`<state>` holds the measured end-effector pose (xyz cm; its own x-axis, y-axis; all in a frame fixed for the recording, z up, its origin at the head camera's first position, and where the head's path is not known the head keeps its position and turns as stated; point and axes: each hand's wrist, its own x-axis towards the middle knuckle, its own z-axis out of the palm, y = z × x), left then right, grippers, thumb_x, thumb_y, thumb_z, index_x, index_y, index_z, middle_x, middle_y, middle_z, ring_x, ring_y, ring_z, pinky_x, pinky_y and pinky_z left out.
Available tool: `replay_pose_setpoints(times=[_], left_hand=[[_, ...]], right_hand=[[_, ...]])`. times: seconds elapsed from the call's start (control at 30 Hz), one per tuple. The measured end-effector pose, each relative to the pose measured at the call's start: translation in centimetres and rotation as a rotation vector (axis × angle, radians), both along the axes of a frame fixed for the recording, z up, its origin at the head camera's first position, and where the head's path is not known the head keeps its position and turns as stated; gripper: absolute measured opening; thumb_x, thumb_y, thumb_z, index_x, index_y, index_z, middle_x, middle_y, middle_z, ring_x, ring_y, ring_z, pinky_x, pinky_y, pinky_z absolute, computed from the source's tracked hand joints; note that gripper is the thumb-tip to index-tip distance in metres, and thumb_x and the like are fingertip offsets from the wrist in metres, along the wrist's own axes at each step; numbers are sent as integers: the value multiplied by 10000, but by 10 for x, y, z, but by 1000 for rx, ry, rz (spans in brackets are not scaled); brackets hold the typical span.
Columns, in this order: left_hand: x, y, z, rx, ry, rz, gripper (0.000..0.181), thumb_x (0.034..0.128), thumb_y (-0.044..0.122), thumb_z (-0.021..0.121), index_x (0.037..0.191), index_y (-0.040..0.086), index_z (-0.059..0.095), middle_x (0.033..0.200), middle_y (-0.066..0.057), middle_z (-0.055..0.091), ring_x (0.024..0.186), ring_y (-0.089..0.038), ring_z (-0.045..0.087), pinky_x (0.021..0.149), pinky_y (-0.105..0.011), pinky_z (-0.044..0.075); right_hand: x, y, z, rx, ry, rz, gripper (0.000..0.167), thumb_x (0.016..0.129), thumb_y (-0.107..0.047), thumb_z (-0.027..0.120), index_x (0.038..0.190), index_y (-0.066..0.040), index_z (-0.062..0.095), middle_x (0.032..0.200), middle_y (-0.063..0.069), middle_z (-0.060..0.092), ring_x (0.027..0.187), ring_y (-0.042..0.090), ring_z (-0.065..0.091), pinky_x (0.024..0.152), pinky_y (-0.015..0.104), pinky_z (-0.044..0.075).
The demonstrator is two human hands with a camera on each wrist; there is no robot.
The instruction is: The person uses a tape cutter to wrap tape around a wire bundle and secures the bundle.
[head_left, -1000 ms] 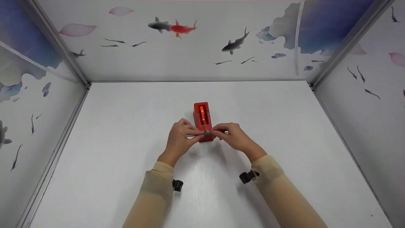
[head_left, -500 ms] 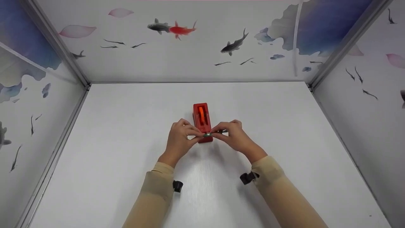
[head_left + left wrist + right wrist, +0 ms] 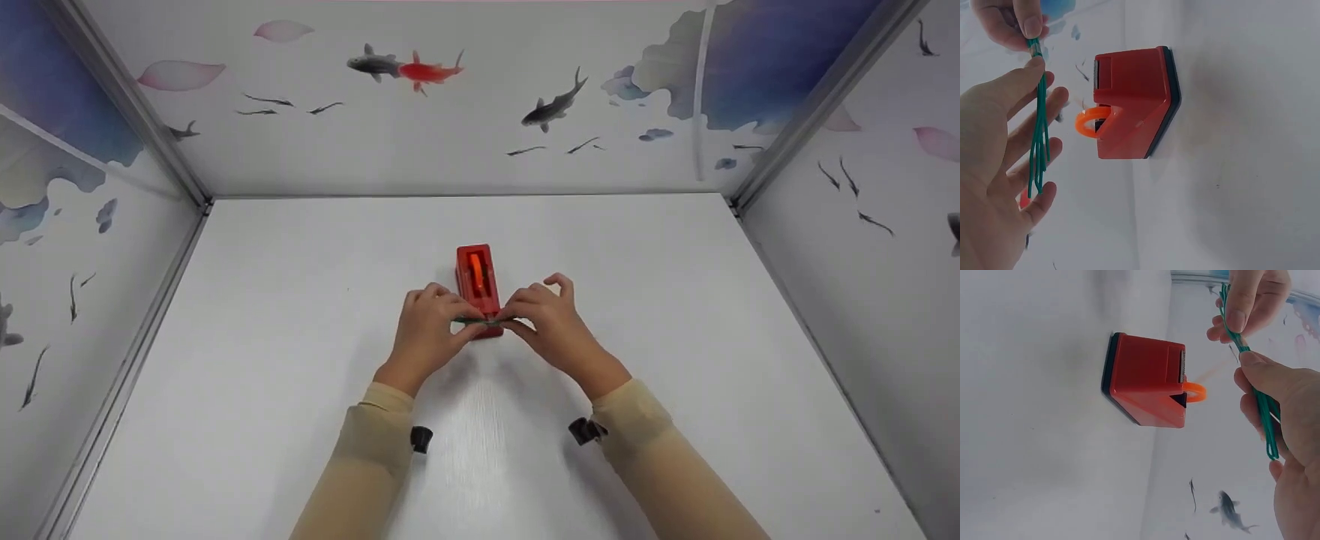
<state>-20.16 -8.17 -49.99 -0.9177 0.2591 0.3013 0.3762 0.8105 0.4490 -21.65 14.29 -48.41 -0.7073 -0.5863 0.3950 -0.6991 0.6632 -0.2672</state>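
A thin bundle of green strands point(image 3: 1040, 121) is pinched between thumb and fingers of both hands, close together at its middle. The left hand point(image 3: 426, 334) holds one side, with loose strand ends hanging past its palm in the left wrist view. My right hand point(image 3: 559, 334) pinches the other side, where looped strands point(image 3: 1266, 419) run along its palm. Something clear and shiny, like tape, wraps the bundle between the fingertips. Just beyond the hands, a red tape dispenser point(image 3: 465, 289) with an orange ring point(image 3: 477, 271) stands on the table, partly hidden at its near end.
The white table point(image 3: 480, 465) has printed panels around it, with fish and petals on the back wall point(image 3: 450, 142). Black wrist cameras point(image 3: 421, 439) sit at both tan sleeves point(image 3: 367, 450).
Both hands keep the bundle at nearly the same place. The right hand has turned slightly, its outer fingers raised and spread, and the strands beside the left palm show more.
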Motion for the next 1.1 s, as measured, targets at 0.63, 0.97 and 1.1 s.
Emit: replay_pose_setpoints(times=[0.63, 0.97, 1.1], left_hand=[[7, -1, -3, 68, -11, -3, 184, 876, 308, 840, 1041, 227, 841, 917, 39, 765, 924, -155, 627, 878, -372, 524], [7, 0, -9, 214, 37, 9, 121, 859, 249, 859, 968, 197, 848, 866, 51, 782, 842, -146, 634, 895, -405, 510], [7, 1, -9, 239, 33, -2, 108, 850, 226, 863, 947, 188, 835, 884, 57, 776, 853, -162, 645, 895, -405, 503]], right_hand=[[7, -2, -4, 30, 85, -43, 111, 865, -263, 859, 973, -244, 838, 902, -93, 783, 874, 108, 693, 1068, 574, 293], [5, -3, -7, -109, -462, -102, 184, 1002, -302, 697, 1080, -169, 797, 918, -1, 782, 804, 111, 658, 760, 339, 561], [4, -4, -5, -201, -628, -115, 194, 1032, -262, 652, 1095, -123, 771, 945, 98, 764, 802, 148, 657, 756, 338, 558]])
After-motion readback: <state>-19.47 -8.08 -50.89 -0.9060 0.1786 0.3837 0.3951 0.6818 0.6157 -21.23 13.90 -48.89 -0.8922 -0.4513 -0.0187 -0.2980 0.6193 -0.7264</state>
